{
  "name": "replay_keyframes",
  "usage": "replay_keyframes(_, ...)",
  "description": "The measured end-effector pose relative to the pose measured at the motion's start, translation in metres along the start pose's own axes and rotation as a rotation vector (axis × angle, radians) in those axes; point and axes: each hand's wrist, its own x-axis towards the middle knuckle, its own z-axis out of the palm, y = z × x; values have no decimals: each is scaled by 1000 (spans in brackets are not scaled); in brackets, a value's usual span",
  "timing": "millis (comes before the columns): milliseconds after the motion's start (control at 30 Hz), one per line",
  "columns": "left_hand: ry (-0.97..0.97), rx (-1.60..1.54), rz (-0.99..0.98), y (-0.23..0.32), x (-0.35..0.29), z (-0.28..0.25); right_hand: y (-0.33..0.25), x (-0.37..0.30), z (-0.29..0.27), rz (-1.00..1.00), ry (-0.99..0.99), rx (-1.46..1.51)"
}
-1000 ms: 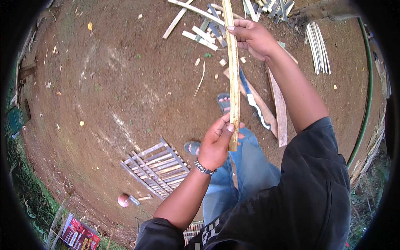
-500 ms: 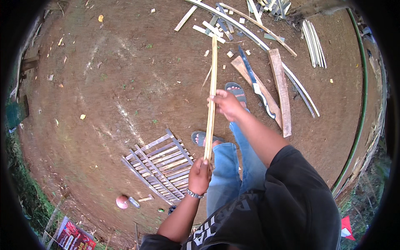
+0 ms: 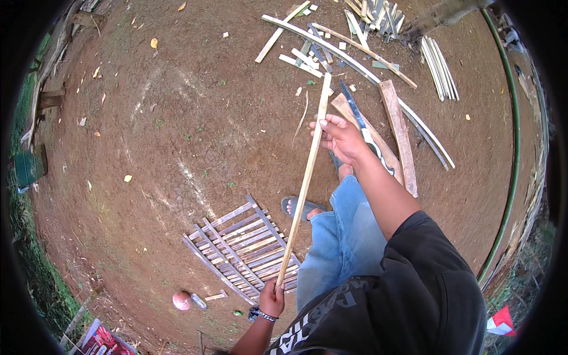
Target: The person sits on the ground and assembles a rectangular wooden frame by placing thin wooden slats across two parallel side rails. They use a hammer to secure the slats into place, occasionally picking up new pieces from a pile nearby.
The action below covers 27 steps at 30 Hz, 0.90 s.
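Note:
A long pale bamboo strip slants in front of me, its far end up and to the right. My left hand is closed round its near end. Toward the far end, my right hand pinches the strip between thumb and fingers. A slatted bamboo frame lies on the ground at left, beyond my left hand and partly behind the strip. Just right of my right hand is a saw with a blue blade and a white and black handle, partly covered by my forearm, lying by two wooden boards.
Cut bamboo pieces and a long curved strip are scattered ahead. A bundle of thin strips lies at far right, near a green hose. A hammer, a pinkish ball and a bottle are at lower left.
The strip has tilted, its near end moving left and nearer with my left hand. My right hand has shifted right along with the far end. The view has shifted slightly.

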Motion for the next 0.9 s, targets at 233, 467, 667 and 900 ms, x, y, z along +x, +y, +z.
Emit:
replay_keyframes(233,170,164,85,11,12,5,-14,15,-12,20,-130,32)
replay_keyframes(467,387,245,124,20,14,22,-35,31,-36,58,-206,98)
replay_keyframes(667,446,229,18,50,20,31,-59,40,-59,83,-206,91)
replay_keyframes(900,319,271,35,82,32,44,-88,53,-75,107,-222,58)
